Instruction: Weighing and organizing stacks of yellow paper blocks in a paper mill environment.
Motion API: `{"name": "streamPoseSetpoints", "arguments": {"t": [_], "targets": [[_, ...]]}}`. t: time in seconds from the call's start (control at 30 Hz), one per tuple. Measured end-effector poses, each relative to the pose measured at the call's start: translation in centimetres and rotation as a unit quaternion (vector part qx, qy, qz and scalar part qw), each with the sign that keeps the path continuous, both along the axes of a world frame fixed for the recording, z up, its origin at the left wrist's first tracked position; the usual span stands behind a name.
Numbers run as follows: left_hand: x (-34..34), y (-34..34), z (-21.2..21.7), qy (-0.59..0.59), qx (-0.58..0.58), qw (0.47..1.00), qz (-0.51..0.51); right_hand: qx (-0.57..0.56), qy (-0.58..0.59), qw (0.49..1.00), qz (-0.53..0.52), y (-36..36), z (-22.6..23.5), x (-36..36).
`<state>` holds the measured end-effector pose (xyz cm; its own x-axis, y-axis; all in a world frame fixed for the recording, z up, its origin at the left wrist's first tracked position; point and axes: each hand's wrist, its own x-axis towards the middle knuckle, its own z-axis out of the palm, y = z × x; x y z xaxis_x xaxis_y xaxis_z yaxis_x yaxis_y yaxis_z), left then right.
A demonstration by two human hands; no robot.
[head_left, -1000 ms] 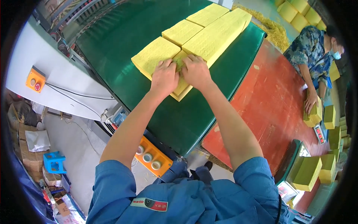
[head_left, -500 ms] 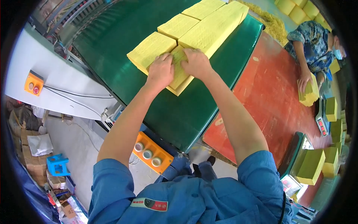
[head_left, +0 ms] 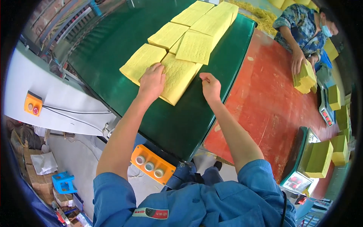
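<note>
The left hand (head_left: 152, 81) lies flat, fingers spread, on the nearest yellow sheet (head_left: 177, 77), an embossed pad that rests on the green conveyor belt (head_left: 113, 49) just at the front of an overlapping row of yellow sheets (head_left: 196, 22) running toward one o'clock. The right hand (head_left: 210, 86) hovers at three o'clock of that sheet, just beside its edge, fingers curled loosely and holding nothing. At four o'clock of the hands spreads a red table (head_left: 264, 102), where another person's hand (head_left: 297, 62) presses a yellow stack (head_left: 305, 78). An orange button box (head_left: 152, 165) sits at six o'clock, below the belt's edge.
</note>
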<state>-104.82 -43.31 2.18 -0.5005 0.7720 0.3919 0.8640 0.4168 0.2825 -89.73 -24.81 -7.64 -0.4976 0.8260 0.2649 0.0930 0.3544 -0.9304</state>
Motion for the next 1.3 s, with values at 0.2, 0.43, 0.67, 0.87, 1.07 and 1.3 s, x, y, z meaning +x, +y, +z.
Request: {"name": "streamPoseSetpoints", "arguments": {"t": [0.2,0.43,0.67,0.87,1.07,1.3], "targets": [[-0.5,-0.5,-0.5,0.006,-0.017,1.000,0.003,0.075,-0.101,0.992,0.017,-1.3,0.2,-1.9],[-0.6,0.0,-0.7,-0.002,0.020,1.000,-0.015,0.055,-0.118,0.991,0.004,-0.9,0.1,-2.1],[0.0,-3.6,0.8,-0.095,0.028,0.991,-0.087,0.026,-0.197,0.974,0.111,-3.1,2.6,2.7],[0.7,-2.0,4.5,-0.226,-0.038,0.968,-0.103,0.079,-0.112,0.987,0.084,-5.3,1.8,7.5],[-1.3,-1.1,4.6,-0.395,-0.282,0.873,-0.051,0.060,-0.079,0.990,0.105,-7.3,2.3,7.1],[6.5,-1.9,2.4,-0.441,-0.278,0.844,-0.129,-0.027,-0.129,0.990,0.058,-7.7,2.5,15.6]]}}
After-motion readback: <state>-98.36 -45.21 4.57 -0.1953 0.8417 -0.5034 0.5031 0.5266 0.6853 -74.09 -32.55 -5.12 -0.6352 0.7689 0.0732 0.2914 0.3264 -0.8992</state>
